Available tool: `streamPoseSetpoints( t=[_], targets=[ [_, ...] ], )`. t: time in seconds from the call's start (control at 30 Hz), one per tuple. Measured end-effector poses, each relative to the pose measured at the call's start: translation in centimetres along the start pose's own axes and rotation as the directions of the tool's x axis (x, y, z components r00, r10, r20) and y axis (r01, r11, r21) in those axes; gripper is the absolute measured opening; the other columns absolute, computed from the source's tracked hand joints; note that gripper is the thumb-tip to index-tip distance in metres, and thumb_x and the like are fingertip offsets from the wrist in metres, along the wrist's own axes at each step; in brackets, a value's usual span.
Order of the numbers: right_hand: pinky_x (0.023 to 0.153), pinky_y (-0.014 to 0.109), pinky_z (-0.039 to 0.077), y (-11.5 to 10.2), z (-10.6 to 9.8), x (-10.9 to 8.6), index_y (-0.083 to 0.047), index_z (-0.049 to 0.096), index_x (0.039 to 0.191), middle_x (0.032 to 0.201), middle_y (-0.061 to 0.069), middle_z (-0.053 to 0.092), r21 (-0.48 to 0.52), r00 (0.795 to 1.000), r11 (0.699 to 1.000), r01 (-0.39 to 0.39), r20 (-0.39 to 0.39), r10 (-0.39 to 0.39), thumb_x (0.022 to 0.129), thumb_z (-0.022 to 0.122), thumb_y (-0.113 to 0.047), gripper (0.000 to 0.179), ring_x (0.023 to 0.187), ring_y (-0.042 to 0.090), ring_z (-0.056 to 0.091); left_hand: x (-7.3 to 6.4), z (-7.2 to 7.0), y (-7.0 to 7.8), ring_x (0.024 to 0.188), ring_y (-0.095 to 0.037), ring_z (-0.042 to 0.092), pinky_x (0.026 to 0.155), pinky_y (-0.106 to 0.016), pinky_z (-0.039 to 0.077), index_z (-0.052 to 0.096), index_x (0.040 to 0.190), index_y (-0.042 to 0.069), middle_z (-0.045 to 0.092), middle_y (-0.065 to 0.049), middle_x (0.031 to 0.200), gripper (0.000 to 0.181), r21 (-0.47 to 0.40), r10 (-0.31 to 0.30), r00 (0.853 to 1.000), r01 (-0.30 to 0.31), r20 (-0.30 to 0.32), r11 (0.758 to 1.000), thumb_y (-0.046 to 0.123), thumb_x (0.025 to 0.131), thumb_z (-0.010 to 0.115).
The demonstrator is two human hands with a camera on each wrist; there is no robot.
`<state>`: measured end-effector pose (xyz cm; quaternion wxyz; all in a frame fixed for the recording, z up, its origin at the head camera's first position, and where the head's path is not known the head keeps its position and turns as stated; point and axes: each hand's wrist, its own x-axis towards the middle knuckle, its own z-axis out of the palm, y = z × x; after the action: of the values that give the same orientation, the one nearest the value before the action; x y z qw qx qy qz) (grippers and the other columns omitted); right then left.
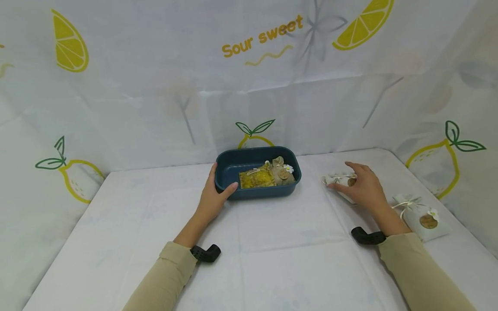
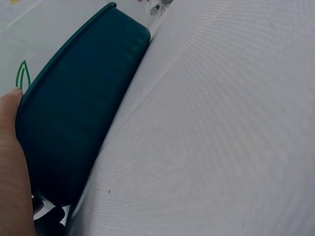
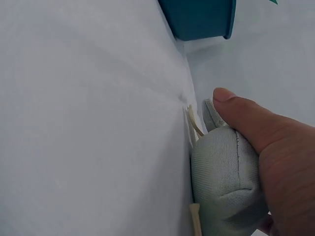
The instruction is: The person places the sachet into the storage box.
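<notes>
My left hand [image 1: 211, 198] holds the left end of a dark blue plastic tub [image 1: 264, 192], its thumb over the front rim and its fingers along the side wall. Inside the tub's right half lie a yellow patterned sachet [image 1: 254, 178] and a beige drawstring pouch [image 1: 281, 174] with a white flower. To the right of the tub, my right hand [image 1: 365, 186] grips a pale drawstring pouch [image 1: 336, 178] on the table. In the right wrist view the thumb lies along that pouch [image 3: 224, 172], with the other fingers mostly hidden behind it.
Another white pouch [image 1: 420, 222] with a round tag and a flower lies beside my right forearm, near the table's right edge. A white cloth [image 1: 256, 268] covers the table. Behind the tub hangs a lemon-printed curtain [image 1: 155, 86].
</notes>
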<state>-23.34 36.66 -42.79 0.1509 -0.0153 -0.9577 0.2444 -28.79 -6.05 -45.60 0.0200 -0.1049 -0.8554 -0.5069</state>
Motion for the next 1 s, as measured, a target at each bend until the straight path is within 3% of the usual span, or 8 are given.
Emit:
streamPoseSetpoints(
  t=[0.33, 0.77, 0.83, 0.9, 1.0],
  targets=[
    [0.106, 0.073, 0.034, -0.4, 1.2, -0.1, -0.008, 0.043, 0.152, 0.153, 0.030, 0.040, 0.096, 0.988, 0.991, 0.088, 0.118, -0.099, 0.078, 0.086, -0.044, 0.093, 0.138, 0.054, 0.037, 0.0, 0.0, -0.2, 0.158, -0.028, 0.019, 0.125, -0.058, 0.022, 0.006, 0.164, 0.031, 0.015, 0.000, 0.171, 0.097, 0.000, -0.004, 1.000, 0.004, -0.005, 1.000, 0.056, 0.092, 0.066],
    [0.111, 0.068, 0.032, 1.2, 2.0, -0.8, -0.021, 0.048, 0.152, 0.150, 0.019, 0.050, 0.241, 0.976, 0.952, 0.189, 0.060, -0.209, 0.074, 0.091, -0.031, 0.089, 0.141, 0.047, 0.042, 0.1, 0.0, -0.2, 0.158, -0.028, 0.019, 0.125, -0.058, 0.022, 0.005, 0.164, 0.032, 0.015, 0.000, 0.171, 0.097, 0.001, 0.000, 1.000, 0.000, -0.006, 1.000, 0.057, 0.092, 0.066],
    [0.113, 0.058, 0.035, 1.3, 2.0, -0.8, -0.022, 0.050, 0.150, 0.144, 0.017, 0.056, 0.224, 0.976, 0.954, 0.197, 0.048, -0.213, 0.075, 0.091, -0.031, 0.086, 0.138, 0.042, 0.046, 0.1, 0.0, -0.3, 0.158, -0.028, 0.019, 0.125, -0.058, 0.022, 0.006, 0.164, 0.032, 0.015, 0.000, 0.171, 0.097, -0.001, 0.000, 1.000, 0.000, -0.006, 1.000, 0.057, 0.092, 0.066],
    [0.112, 0.038, 0.038, 1.3, 2.2, -0.9, -0.023, 0.055, 0.146, 0.137, 0.013, 0.062, 0.206, 0.979, 0.960, 0.188, 0.035, -0.199, 0.076, 0.090, -0.032, 0.080, 0.133, 0.029, 0.051, 0.1, 0.0, -0.3, 0.158, -0.028, 0.019, 0.125, -0.058, 0.022, 0.006, 0.164, 0.032, 0.015, 0.000, 0.171, 0.097, -0.003, 0.003, 1.000, -0.003, -0.005, 1.000, 0.057, 0.092, 0.066],
    [0.098, 0.016, 0.035, 1.2, 2.3, -1.0, -0.021, 0.064, 0.136, 0.124, 0.007, 0.068, 0.209, 0.984, 0.963, 0.171, 0.006, -0.176, 0.079, 0.088, -0.031, 0.063, 0.117, 0.003, 0.054, 0.1, 0.0, -0.3, 0.158, -0.029, 0.019, 0.125, -0.059, 0.022, 0.006, 0.164, 0.033, 0.015, 0.000, 0.171, 0.097, -0.005, 0.005, 1.000, -0.005, -0.004, 1.000, 0.057, 0.092, 0.066]
  ],
)
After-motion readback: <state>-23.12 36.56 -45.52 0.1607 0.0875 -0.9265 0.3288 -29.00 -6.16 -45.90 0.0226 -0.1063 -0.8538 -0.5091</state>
